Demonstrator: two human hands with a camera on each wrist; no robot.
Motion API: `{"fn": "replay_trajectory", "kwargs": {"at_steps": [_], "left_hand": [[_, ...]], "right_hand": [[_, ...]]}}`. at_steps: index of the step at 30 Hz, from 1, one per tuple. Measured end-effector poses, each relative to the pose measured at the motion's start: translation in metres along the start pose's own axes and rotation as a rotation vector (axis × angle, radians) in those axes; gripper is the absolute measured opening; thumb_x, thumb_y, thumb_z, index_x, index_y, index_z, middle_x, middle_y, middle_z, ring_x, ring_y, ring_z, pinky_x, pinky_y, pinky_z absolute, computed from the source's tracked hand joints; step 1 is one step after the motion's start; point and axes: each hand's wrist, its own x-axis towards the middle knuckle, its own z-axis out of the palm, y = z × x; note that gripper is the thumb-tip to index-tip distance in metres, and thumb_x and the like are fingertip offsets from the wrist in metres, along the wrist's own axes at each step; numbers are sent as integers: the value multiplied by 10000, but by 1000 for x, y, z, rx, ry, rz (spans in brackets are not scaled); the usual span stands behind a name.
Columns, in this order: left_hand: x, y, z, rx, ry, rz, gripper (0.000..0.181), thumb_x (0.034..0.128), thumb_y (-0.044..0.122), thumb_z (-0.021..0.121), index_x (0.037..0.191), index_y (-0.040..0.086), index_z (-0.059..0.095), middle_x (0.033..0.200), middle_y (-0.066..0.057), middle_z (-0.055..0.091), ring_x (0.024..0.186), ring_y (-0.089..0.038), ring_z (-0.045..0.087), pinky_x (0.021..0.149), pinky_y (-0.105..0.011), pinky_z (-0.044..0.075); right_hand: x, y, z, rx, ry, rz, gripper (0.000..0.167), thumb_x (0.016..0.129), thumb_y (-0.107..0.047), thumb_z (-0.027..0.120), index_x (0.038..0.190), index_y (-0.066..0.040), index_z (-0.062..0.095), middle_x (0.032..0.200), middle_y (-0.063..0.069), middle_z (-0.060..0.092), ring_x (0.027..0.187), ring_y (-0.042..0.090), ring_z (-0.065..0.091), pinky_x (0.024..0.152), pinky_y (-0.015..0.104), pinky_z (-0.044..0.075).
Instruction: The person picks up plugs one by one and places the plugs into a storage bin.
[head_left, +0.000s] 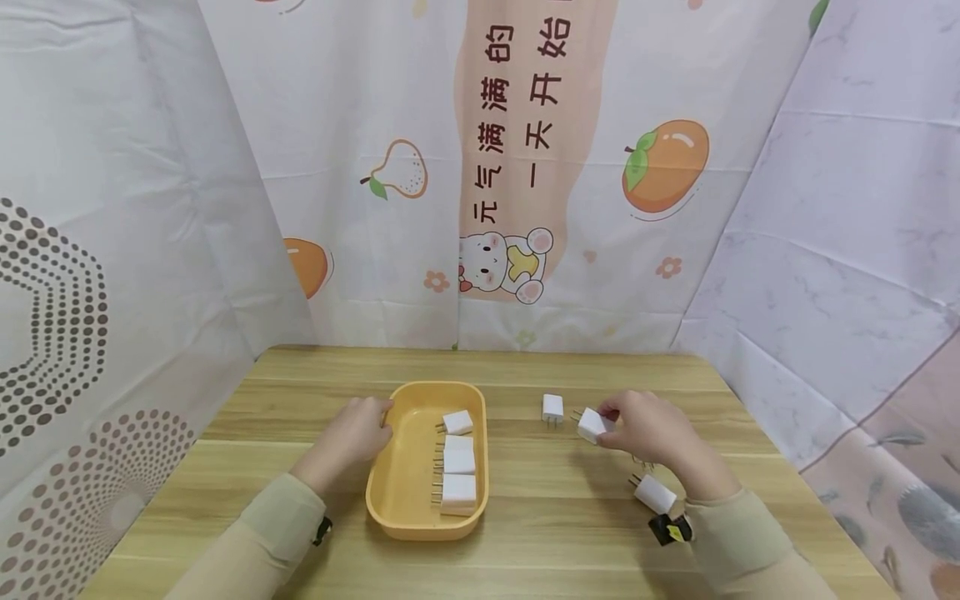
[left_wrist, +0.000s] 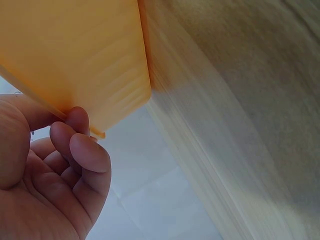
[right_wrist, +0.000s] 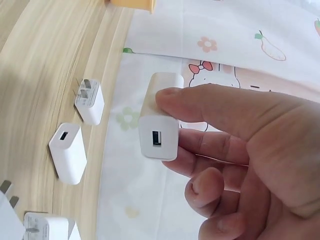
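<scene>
My left hand (head_left: 358,431) (left_wrist: 60,170) pinches the rim of a yellow tray (head_left: 377,492) (left_wrist: 100,55) at its far left side. Inside the tray, several white plug chargers (head_left: 458,493) lie along the right side, prongs facing left. My right hand (head_left: 651,429) (right_wrist: 245,135) holds a white charger (head_left: 592,425) (right_wrist: 159,125) between thumb and fingers, right of the tray. The right wrist view shows this charger's USB port; its prongs point left in the head view. Another charger (head_left: 552,407) lies on the table just left of the held one.
Nearer the table's front, a white charger (head_left: 655,494) lies below my right hand, beside a black object with a yellow mark (head_left: 670,529). Prongs of another charger show under the hand. Printed cloth (head_left: 405,308) hangs behind the wooden table (head_left: 540,533), with more cloth at both sides.
</scene>
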Motion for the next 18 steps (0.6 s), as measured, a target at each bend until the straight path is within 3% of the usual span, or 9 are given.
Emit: {"fn": "replay_trajectory", "kwargs": {"at_steps": [11,18], "left_hand": [[1,1,0,8,2,2,465,905,30,624,1348,-105,590,492,22,404,401,-73,307,379,-218,288],[1,1,-1,11,4,3,463,908,32,627,1348,-108,589,496,22,402,403,-75,307,383,-221,292]], "right_hand": [[4,-10,-1,-11,-13,-1,242,793,-322,832,988,-208,745,922,-101,672,714,124,546,638,386,460],[9,-14,2,10,-7,-17,241,783,-310,846,974,-203,746,922,-102,674,769,119,575,657,397,472]]}}
